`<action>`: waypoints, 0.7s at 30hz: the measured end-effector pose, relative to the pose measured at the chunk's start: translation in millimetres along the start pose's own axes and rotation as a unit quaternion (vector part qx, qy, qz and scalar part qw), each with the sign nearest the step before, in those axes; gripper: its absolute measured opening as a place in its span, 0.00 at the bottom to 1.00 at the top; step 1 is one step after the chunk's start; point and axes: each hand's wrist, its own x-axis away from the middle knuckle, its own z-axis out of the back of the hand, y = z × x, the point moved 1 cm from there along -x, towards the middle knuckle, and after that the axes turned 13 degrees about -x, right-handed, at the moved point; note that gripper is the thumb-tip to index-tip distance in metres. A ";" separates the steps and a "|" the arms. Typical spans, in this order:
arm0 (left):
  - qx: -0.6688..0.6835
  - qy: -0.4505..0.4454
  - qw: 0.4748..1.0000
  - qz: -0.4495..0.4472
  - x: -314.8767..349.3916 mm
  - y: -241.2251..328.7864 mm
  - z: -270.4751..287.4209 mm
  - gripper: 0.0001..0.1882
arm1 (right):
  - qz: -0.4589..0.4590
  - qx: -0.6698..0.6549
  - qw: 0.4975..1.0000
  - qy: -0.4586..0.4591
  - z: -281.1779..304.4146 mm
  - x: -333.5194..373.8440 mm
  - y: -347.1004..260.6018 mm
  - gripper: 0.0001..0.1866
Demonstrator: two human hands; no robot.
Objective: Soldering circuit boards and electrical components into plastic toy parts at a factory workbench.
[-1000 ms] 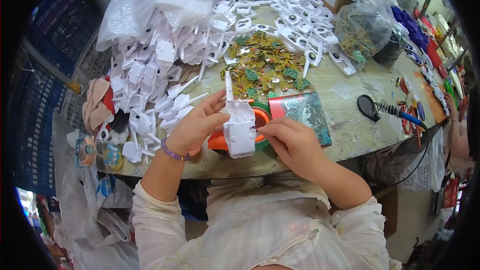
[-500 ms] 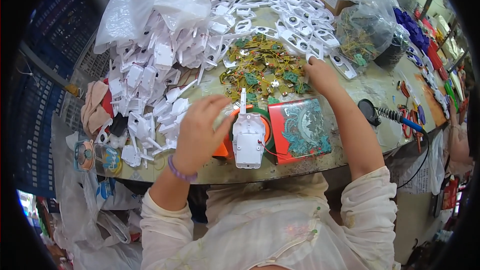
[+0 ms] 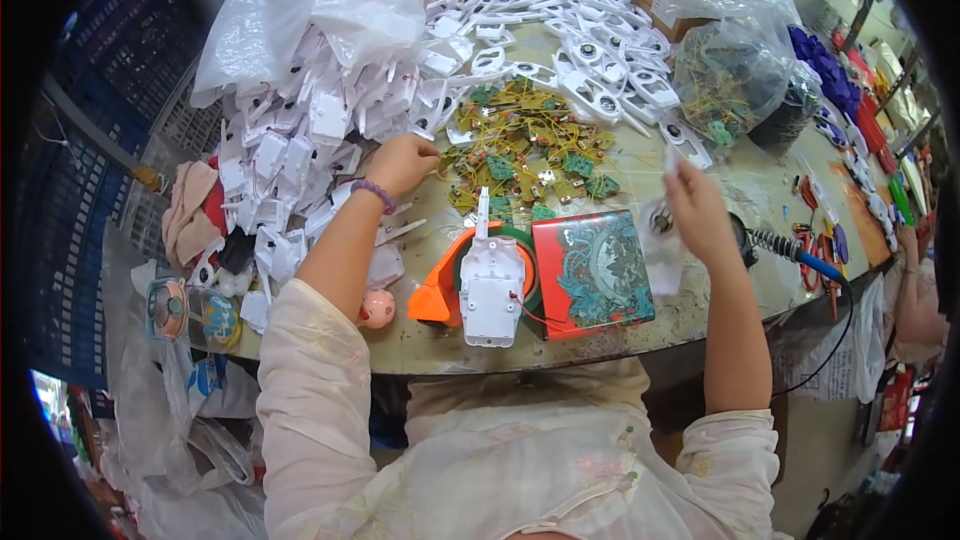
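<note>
A white plastic part, blurred, sits at right of centre in the frame, pinched in the fingers of the right hand, which is raised above the table. Its exact shape cannot be made out.

The left hand lies left of centre, fingers curled together at the edge of the heap of small green circuit boards with yellow wires; whether it grips one cannot be told. A purple bead bracelet circles that wrist.

Between the two forearms, at lower centre, a white plastic housing rests on an orange holder, with a red wire running from it. Just right of it lies a red tin with a green pattern. Right of the right hand, a soldering iron with a blue handle lies on the table.

A large pile of white plastic shells fills the upper left, and more white parts spread across the top. A clear bag of boards stands at upper right.
</note>
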 end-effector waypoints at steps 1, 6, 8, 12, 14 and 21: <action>0.000 0.000 1.000 -0.006 1.3 1.8 3.2 0.13 | -0.012 -0.013 0.999 -0.030 -2.4 3.8 21.0 0.17; 0.135 0.104 0.985 0.026 27.0 2.9 31.9 0.13 | 0.077 0.105 0.992 -0.001 -14.0 21.4 15.6 0.16; 0.195 0.168 0.966 0.025 45.0 13.3 43.4 0.12 | 0.123 0.027 0.991 0.042 -14.6 19.9 -8.4 0.12; 0.018 0.268 0.962 -0.045 69.7 58.4 60.1 0.09 | 0.215 -0.005 0.976 0.030 -27.1 21.2 -50.0 0.09; -0.163 0.322 0.922 -0.141 62.2 59.9 47.0 0.06 | 0.243 0.013 0.970 0.011 -34.5 24.4 -57.1 0.09; -0.040 0.460 0.863 -0.207 74.3 73.3 45.3 0.05 | 0.271 -0.016 0.962 -0.013 -33.8 45.4 -70.8 0.09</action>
